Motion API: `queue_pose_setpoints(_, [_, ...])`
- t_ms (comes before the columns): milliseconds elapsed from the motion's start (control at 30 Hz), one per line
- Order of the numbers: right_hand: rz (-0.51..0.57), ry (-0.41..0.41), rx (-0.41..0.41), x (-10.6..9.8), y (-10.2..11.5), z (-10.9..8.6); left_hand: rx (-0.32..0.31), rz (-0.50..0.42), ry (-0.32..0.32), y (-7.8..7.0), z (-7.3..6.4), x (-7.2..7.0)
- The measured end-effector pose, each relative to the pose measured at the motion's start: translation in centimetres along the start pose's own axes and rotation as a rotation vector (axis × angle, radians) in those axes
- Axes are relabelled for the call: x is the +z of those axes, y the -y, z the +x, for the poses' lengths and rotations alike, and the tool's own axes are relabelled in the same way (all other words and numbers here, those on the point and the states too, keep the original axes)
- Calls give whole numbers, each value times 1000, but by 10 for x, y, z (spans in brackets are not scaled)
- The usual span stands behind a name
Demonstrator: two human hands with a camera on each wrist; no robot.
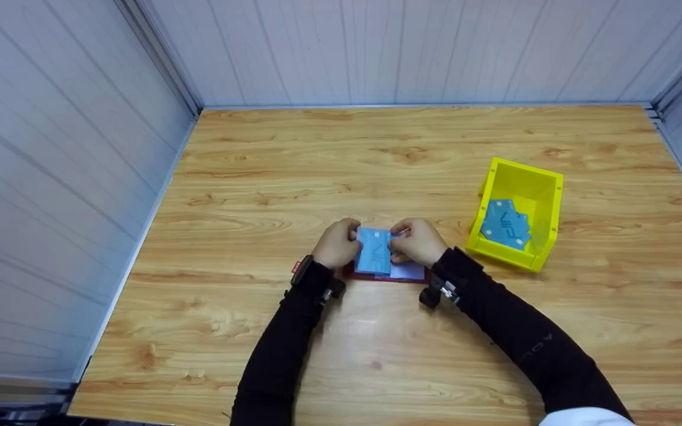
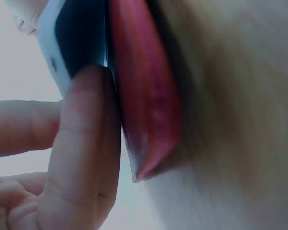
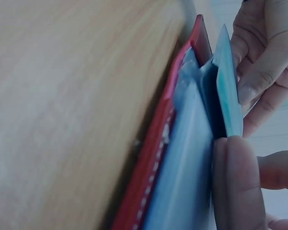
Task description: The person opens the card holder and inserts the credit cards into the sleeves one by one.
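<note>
A blue card (image 1: 373, 251) with dark markings and a small pale square is held upright-lengthwise between both hands in the head view. My left hand (image 1: 338, 244) pinches its left edge, and my right hand (image 1: 421, 241) pinches the right edge. Beneath lies a red card holder (image 3: 156, 136) with white stitching and a clear plastic sleeve (image 3: 185, 148). In the right wrist view the card (image 3: 229, 86) stands tilted away from the sleeve. The left wrist view shows the holder's red side (image 2: 146, 91) beside the fingers; the card's shadowed face looks dark there.
To the right stands a yellow bin (image 1: 501, 253), slightly turned, with several blue cards (image 1: 504, 228) fanned out inside. Everything rests on a wood-grain table (image 1: 317, 160). Pale panels (image 1: 347, 53) wall the table at the back and both sides.
</note>
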State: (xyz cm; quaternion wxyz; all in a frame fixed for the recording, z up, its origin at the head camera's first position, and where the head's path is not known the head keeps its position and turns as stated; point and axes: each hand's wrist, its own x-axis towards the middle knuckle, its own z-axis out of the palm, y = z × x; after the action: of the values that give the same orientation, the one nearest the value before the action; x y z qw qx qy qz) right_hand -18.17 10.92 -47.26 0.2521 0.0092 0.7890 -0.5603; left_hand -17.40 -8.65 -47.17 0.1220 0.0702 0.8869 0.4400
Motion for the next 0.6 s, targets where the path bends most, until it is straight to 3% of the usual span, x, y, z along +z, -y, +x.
queue_pose_setpoints(367, [21, 22, -16, 1, 2, -2, 10, 12, -6, -3, 0, 3])
queue_pose_setpoints(600, [17, 35, -11, -2, -1, -1, -38, 43, 15, -5, -2, 1])
